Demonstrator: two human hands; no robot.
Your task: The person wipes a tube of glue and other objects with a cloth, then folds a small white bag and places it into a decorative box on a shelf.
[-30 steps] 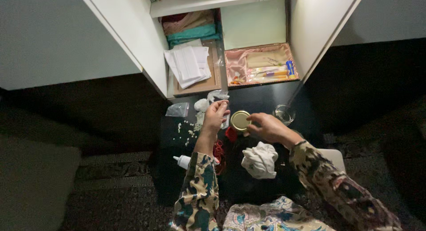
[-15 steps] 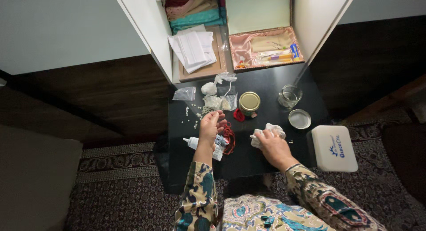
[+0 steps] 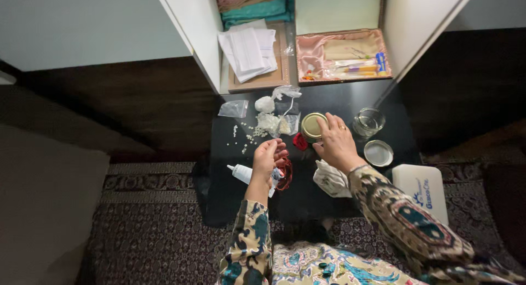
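Since half a second ago the right hand [image 3: 335,142] has left the crumpled white cloth [image 3: 332,179] at lower centre and moved up to the gold-lidded jar [image 3: 313,125] at the middle of the frame; the left hand [image 3: 268,156] has barely shifted.

The black table [image 3: 230,197] fills the centre, with an open white cabinet [image 3: 192,38] across the top holding folded papers [image 3: 247,48] and a pink-lined tray [image 3: 342,55]. A white box [image 3: 424,189] lies at the right edge. Right of the jar stand a clear glass [image 3: 368,121] and, below it, a round lid [image 3: 378,152].

The right hand's fingers spread loosely over the jar's right side, touching the lid rather than clamped on it. The left hand is half curled, palm up, above a red coil of thread [image 3: 285,174] and a white tube [image 3: 241,174]; whether it pinches anything cannot be told.

Judging from this, the jar wants a full wrap of the fingers round the lid rim, and a steady lift clear of the loose pale beads [image 3: 249,138] and small bags [image 3: 276,121] just left of it.
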